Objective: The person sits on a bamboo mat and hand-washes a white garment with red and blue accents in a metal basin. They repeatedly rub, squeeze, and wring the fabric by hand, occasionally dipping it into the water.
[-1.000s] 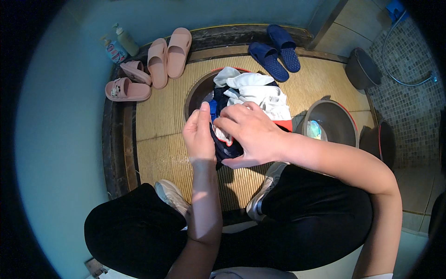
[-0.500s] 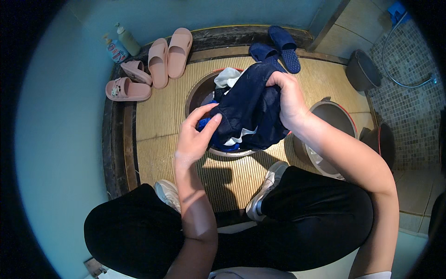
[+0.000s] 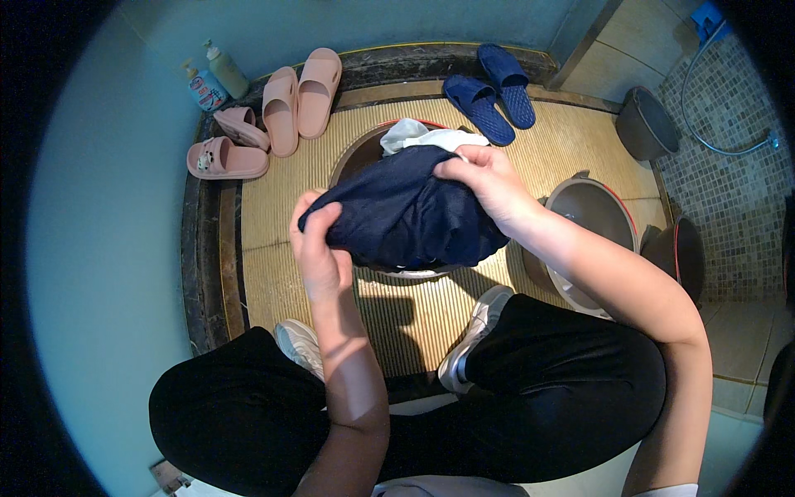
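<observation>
A dark navy garment (image 3: 406, 207) is stretched between my two hands, above a grey-brown basin with a red rim line (image 3: 352, 157). My left hand (image 3: 319, 240) is closed on its left end, thumb on top. My right hand (image 3: 489, 182) pinches its upper right edge, and loose folds hang below. What kind of garment it is, I cannot tell. Behind it, white cloth (image 3: 422, 137) lies in the basin and over its far rim. The garment hides most of the basin's inside.
Right of the basin stands a grey bucket (image 3: 617, 199), with a dark bucket (image 3: 689, 258) beside it and another dark bucket (image 3: 648, 124) farther back. Navy slippers (image 3: 489, 103) and pink slippers (image 3: 300, 103) lie beyond. Two pump bottles (image 3: 217, 79) stand far left.
My left hand has taken hold of the garment's left end and moved left and down. The garment is now spread wider across the basin, and my right hand has shifted slightly left and lower.
</observation>
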A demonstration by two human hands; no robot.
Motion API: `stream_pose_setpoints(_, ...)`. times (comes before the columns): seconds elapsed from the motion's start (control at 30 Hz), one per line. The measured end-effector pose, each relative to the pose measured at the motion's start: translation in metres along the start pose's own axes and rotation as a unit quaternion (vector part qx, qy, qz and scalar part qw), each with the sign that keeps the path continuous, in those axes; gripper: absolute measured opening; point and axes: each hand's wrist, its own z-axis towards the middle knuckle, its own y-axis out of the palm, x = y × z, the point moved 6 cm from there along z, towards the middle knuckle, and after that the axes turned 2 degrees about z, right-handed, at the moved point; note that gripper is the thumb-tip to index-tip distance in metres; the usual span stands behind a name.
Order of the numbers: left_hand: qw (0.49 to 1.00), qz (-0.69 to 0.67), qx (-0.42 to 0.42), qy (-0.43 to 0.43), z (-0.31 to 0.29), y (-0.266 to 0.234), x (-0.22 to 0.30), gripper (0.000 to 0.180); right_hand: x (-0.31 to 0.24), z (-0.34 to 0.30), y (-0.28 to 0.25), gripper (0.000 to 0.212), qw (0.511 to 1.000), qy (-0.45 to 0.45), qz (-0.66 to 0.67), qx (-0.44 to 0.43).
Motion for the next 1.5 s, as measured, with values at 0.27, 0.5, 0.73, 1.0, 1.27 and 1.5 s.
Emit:
stream_pose_setpoints(0.27,0.957,-0.21,-0.045,-0.195,-0.004,0.015,-0.059,0.012,-0.012,-0.01,0.008,0.025,0.95,-0.258,-0.164,0.065)
stream_pose_setpoints(0.5,0.936,-0.222,0.043,-0.27,-0.024,0.016,-0.097,0.025,-0.031,-0.076,0.092,0.019,0.727,-0.453,-0.459,-0.235)
stream_pose_setpoints(0.73,0.958,-0.094,-0.026,-0.271,-0.032,0.03,-0.094,0.042,-0.002,-0.087,0.1,0.015,0.717,-0.475,-0.439,-0.26)
stream_pose_setpoints(1.0,0.939,-0.198,0.075,-0.27,-0.04,0.036,-0.094,0.024,-0.012,-0.059,0.085,0.021,0.657,-0.474,-0.57,-0.134)
stream_pose_setpoints(1.27,0.921,-0.231,0.076,-0.304,-0.048,0.042,-0.097,0.03,-0.013,-0.037,0.061,0.018,0.743,-0.436,-0.507,-0.031)
stream_pose_setpoints(1.5,0.973,-0.031,0.103,-0.205,-0.05,0.022,-0.095,0.023,-0.004,-0.067,0.089,0.013,0.671,-0.499,-0.514,-0.193)
